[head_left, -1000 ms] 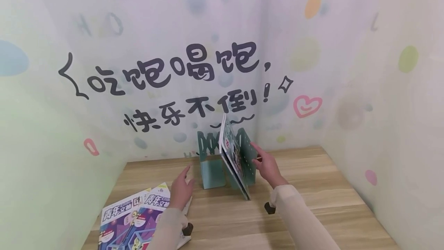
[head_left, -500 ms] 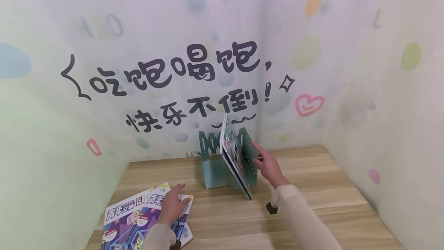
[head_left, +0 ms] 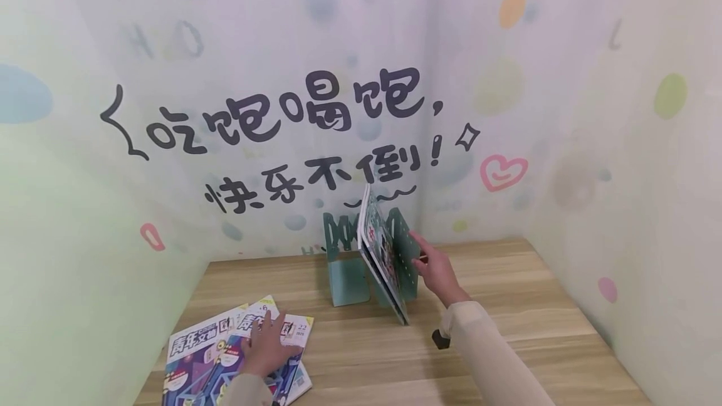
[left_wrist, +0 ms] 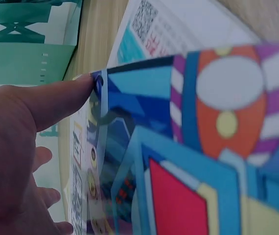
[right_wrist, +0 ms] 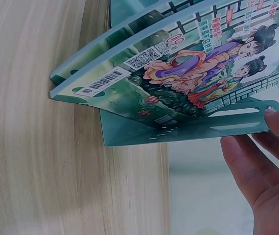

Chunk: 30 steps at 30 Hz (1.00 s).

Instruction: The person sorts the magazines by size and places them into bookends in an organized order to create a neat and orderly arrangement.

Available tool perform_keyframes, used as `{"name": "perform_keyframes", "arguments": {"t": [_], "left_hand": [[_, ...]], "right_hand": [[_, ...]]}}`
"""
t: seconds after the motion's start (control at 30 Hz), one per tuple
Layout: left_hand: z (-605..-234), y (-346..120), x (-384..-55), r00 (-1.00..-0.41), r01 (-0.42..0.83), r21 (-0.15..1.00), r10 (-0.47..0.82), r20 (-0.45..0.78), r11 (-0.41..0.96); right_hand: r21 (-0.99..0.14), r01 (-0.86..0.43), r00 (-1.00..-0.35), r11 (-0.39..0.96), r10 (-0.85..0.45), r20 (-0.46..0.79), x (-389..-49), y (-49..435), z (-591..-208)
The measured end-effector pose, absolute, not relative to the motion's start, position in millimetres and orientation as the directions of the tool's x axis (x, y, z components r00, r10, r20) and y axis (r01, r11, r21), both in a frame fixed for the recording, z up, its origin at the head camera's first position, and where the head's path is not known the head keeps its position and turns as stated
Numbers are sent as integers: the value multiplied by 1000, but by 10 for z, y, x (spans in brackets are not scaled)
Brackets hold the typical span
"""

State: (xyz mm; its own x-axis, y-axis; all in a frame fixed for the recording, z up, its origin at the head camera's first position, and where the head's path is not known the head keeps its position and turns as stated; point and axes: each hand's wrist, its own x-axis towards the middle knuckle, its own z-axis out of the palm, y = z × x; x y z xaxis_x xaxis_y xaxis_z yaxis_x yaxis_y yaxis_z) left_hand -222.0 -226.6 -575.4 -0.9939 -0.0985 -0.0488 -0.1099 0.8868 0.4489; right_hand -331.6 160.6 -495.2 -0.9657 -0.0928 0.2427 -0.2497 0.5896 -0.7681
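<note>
Magazines [head_left: 222,356] lie fanned (titles [head_left: 194,341] farthest), long axes toward the back wall [head_left: 293,49].

And here's the tally: two bare hands, the left hand [head_left: 265,349] and the right hand [head_left: 439,274], one wood-grain tabletop [head_left: 350,365], and one perforated green bookstand [head_left: 348,284] with two thin illustrated magazines [right_wrist: 218,68] standing in it! Over on the left, count at least three purple-and-blue glossy magazines [head_left: 194,365] fanned out! Up on the wall, two lines of black brush-style lettering [head_left: 318,111], two pink hearts [head_left: 504,173] and a single four-pointed outlined star [head_left: 467,137]!
</note>
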Motion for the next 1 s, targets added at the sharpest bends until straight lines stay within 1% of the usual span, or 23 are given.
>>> {"name": "perform_keyframes", "arguments": {"t": [0.3,0.5,0.7,0.87,1.0], "left_hand": [[-5709,-2538,-2174,-974,-220,422,-175,-142,880],[-5648,-2746,-2131,-970,-230,411,-175,-169,882],[-5591,-2880,-2066,-983,-176,335,-145,-117,926],[-5572,-2923,-2055,-995,-99,327,-93,-33,940],[-5604,-2950,-2066,-996,-76,326,-83,8,942]], "right_hand": [[-768,-259,-963,585,-102,248,-3306,1604,-4953],[-768,-248,-965,590,-84,248,-3308,1603,-4955],[-763,-242,-967,600,-87,238,-3317,1580,-4956],[-765,-241,-967,597,-80,243,-3308,1583,-4952],[-756,-249,-965,606,-85,250,-3299,1584,-4952]]}}
